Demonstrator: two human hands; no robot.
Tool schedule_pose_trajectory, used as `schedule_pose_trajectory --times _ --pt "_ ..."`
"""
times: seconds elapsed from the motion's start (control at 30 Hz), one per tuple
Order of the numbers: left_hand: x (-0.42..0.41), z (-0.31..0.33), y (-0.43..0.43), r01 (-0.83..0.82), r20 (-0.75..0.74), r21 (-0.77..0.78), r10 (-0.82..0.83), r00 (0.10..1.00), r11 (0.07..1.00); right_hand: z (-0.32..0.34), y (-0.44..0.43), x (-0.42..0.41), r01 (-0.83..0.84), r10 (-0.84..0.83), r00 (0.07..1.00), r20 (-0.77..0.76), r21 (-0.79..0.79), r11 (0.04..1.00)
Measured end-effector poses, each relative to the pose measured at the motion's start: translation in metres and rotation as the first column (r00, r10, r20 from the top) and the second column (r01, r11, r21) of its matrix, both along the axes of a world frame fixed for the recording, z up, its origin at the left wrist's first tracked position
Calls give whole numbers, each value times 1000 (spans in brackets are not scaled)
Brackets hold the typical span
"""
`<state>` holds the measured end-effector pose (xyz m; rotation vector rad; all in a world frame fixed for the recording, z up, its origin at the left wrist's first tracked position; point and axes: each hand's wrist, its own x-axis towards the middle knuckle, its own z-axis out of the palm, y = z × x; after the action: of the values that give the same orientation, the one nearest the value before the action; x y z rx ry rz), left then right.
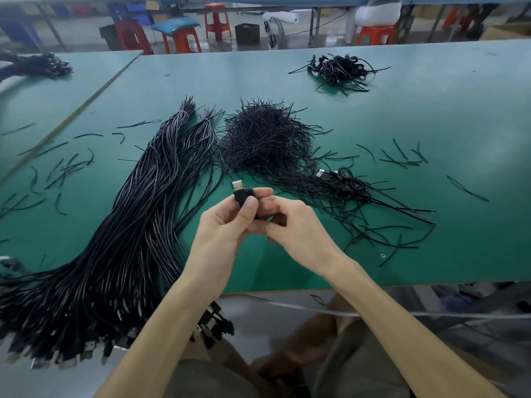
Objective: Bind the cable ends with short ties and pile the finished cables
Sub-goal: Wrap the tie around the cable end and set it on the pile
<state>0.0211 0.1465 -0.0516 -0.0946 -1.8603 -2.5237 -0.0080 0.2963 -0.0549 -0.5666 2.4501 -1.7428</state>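
Above the green table (431, 110) both hands meet on one coiled black USB cable (240, 191), its silver plug sticking up. My left hand (227, 222) pinches the coil under the thumb. My right hand (298, 225) closes on the same coil from the right; most of the coil is hidden by fingers. A heap of short black ties (264, 136) lies just beyond the hands. A thick bundle of long black cables (123, 239) runs along the left, plugs hanging over the near edge. One bound cable (342, 178) lies right of the heap.
A pile of coiled cables (339, 70) sits at the far right of the table. Loose ties (63, 168) are scattered left and right. More cables (37, 64) lie on the neighbouring table at far left. Red stools (181, 38) stand behind.
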Motion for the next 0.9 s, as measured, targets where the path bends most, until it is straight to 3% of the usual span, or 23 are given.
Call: schedule_pose_trajectory --times 0.17,0.33,0.47,0.53,0.67,0.77,0.8,0.9 --pt "2 -5 1 -227 -167 -379 175 970 897 -4 1 4 37 -28 995 -94 93 995" --pt "-1 -4 -14 -182 -88 -373 161 983 910 -3 5 3 -25 45 996 -79 229 973" --pt "-5 -5 -22 -121 -34 -480 120 992 869 -7 7 4 -57 114 986 -120 398 916" --pt "-6 -8 -26 -136 -63 -597 123 990 791 -10 9 4 -45 120 983 -139 450 892" --pt "-7 -14 -31 -199 -165 -855 112 980 479 -13 10 9 -29 128 976 -175 478 878" --pt "-12 -10 -38 -122 -102 -931 75 992 345 -18 10 13 6 118 967 -224 488 873" --pt "-14 -7 -40 -68 -55 -937 46 997 342 -19 11 13 21 113 964 -240 494 869" --pt "-20 -3 -47 112 74 -884 -101 992 454 -22 12 14 54 131 946 -295 545 837"
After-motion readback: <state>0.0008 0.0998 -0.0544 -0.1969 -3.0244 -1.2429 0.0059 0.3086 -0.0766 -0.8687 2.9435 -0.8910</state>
